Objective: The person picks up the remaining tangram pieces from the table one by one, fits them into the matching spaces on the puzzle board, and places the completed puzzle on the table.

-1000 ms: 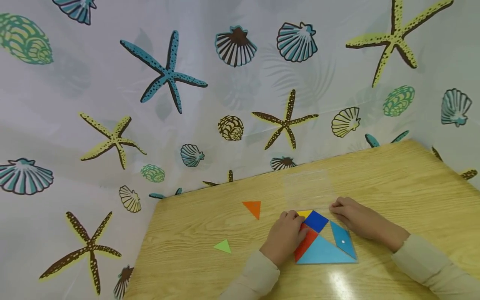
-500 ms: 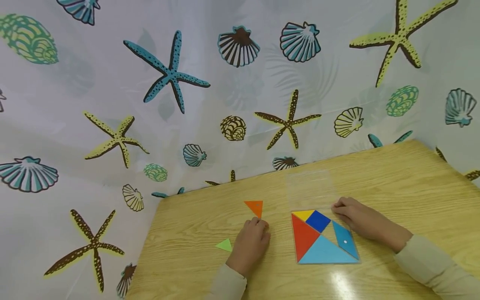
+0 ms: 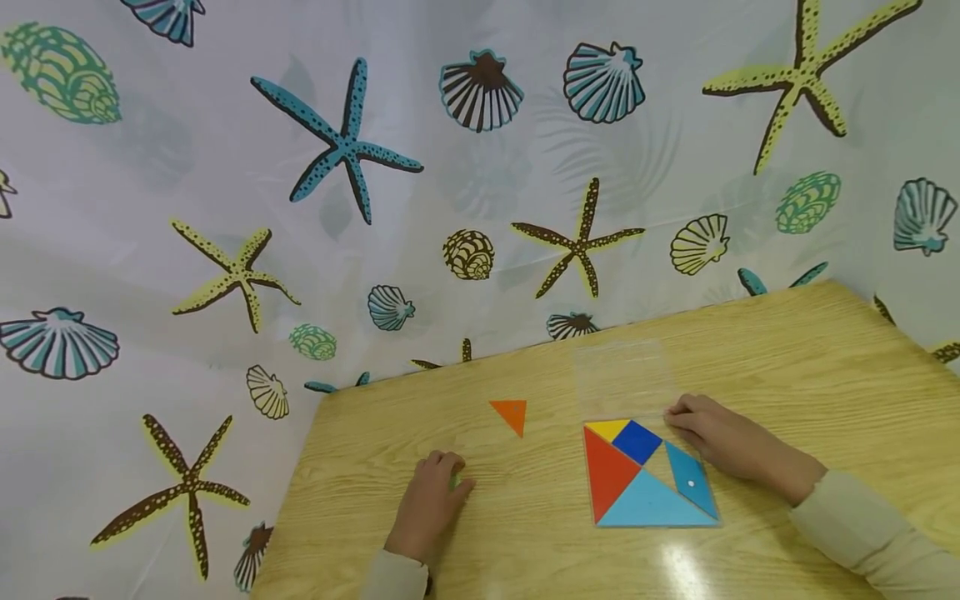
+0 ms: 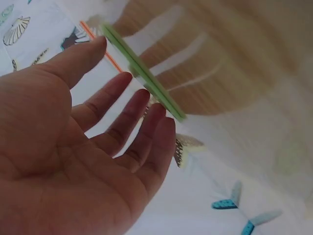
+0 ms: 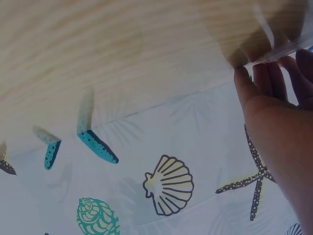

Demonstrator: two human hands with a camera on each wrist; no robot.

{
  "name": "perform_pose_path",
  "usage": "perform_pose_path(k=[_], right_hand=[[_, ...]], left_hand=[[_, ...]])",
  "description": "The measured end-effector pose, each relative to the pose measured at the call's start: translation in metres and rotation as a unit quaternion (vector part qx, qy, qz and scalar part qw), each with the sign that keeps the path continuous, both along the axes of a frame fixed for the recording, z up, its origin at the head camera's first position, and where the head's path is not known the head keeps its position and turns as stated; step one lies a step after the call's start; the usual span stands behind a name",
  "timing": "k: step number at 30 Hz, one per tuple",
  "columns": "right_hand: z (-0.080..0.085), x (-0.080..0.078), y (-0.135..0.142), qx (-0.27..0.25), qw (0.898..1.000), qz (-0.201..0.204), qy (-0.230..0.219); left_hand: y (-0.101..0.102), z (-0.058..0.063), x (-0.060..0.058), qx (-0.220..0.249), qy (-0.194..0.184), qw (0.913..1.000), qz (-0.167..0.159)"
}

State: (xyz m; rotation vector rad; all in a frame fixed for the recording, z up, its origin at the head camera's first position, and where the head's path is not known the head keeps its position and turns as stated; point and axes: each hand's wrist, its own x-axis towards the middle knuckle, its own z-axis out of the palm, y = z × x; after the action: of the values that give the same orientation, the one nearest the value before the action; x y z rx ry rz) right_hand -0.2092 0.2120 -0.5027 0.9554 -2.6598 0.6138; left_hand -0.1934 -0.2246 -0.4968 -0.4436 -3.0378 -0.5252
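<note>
My left hand [image 3: 432, 504] reaches down over a small green triangle tile [image 3: 454, 482], which shows between thumb and forefinger. In the left wrist view the green tile [image 4: 144, 73] lies flat, with thumb tip and loosely bent fingers right beside it. My right hand [image 3: 720, 437] holds the upper right corner of a clear plastic case [image 3: 658, 527], fingertips at its edge. Inside the case lie a red triangle [image 3: 609, 471], a yellow triangle [image 3: 603, 429], a blue square [image 3: 637, 442], a light blue triangle [image 3: 652, 504] and a blue parallelogram [image 3: 691, 479].
An orange triangle tile [image 3: 512, 414] lies on the wooden table [image 3: 360, 467], left of the case. The clear lid [image 3: 621, 379] is folded back behind the case. A curtain [image 3: 420, 275] printed with shells and starfish hangs along the table's far edge.
My left hand has left the red and yellow pieces in the case and moved left, past the orange tile, to the green triangle. My right hand stays at the case corner.
</note>
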Motion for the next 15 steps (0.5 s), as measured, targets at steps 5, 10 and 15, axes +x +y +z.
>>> perform_pose_path(k=[5,10,15], right_hand=[[0.000,0.000,0.000,0.003,1.000,-0.006,-0.009],[-0.001,-0.001,0.000,0.001,1.000,-0.005,-0.009],[-0.002,-0.001,0.000,0.003,1.000,-0.005,-0.007]], left_hand=[[-0.018,0.002,0.002,0.044,-0.042,0.9980,-0.015],[-0.027,0.003,0.002,0.055,-0.055,0.9965,-0.030],[-0.029,0.004,0.003,0.047,-0.062,0.9965,-0.029]])
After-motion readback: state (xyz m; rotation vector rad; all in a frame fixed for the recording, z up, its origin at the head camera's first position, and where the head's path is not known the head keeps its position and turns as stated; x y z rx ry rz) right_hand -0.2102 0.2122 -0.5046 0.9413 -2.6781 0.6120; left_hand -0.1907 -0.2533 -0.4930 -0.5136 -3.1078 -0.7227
